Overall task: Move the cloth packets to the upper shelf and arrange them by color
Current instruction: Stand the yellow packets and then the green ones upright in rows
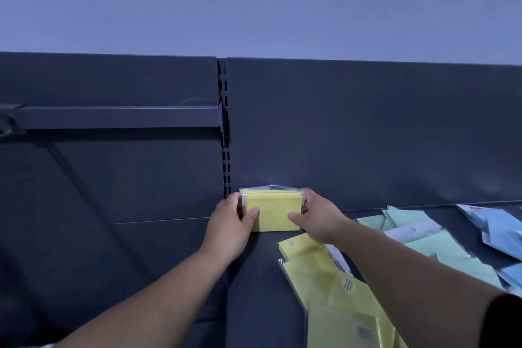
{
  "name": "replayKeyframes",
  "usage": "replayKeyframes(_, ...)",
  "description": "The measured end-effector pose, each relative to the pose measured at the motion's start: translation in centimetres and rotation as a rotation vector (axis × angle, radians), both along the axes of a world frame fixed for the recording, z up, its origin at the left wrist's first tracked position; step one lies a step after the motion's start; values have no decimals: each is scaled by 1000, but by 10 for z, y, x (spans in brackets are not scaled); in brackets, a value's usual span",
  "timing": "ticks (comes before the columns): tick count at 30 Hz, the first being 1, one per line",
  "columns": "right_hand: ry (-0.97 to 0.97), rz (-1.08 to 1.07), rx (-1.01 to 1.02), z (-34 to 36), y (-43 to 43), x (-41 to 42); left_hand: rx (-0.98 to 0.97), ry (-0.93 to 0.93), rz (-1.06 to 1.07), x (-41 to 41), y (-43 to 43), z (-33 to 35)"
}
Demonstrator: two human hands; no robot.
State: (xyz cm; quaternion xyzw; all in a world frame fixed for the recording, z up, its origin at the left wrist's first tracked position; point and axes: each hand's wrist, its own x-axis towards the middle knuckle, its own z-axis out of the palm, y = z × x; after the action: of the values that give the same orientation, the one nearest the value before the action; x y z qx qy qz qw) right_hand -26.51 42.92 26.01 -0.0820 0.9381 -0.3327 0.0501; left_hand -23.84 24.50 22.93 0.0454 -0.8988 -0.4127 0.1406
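Observation:
A small stack of yellow cloth packets [271,212] stands upright against the dark back panel at the left end of the upper shelf [260,277]. My left hand [230,224] grips its left side and my right hand [316,219] grips its right side, thumbs on the front. More yellow packets [333,288] lie loose on the shelf under my right forearm. Green packets [418,234] lie to their right, and blue packets [497,229] lie at the far right.
A slotted upright [225,133] divides the dark back panels just left of the stack. An empty dark rail [113,117] runs across the left bay, higher up. A pale wall rises above the shelving.

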Motion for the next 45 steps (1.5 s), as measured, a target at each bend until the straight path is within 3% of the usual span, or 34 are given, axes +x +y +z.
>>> replayKeyframes(5, -22, 19, 169, -2, -5, -9, -49, 5, -30, -2, 5, 0)
replayKeyframes(10, -19, -18, 135, -7, -3, -17, 31, -59, 12, -6, -4, -4)
replayKeyframes(19, 55, -106, 27, -14, 1, -16, 63, 45, 69, -10, -2, -5)
replayKeyframes(31, 40, -145, -42, -3, 17, -2, 95, 35, 83, -3, -2, -2)
replayKeyframes(34, 62, -144, -16, 4, 25, 6, 70, 42, 113, 4, 0, 3)
replayKeyframes(38, 97, -116, 109, 18, 38, 24, -34, 195, 92, 25, 8, 11)
replayKeyframes(40, 38, -52, 219, 27, 42, 36, -146, 112, -77, 37, 18, 11)
replayKeyframes(42, -45, 27, 315, 31, 44, 48, -237, -102, -244, 48, 32, 10)
replayKeyframes(45, -136, 83, 424, 31, 51, 62, -215, -262, -276, 55, 44, 11)
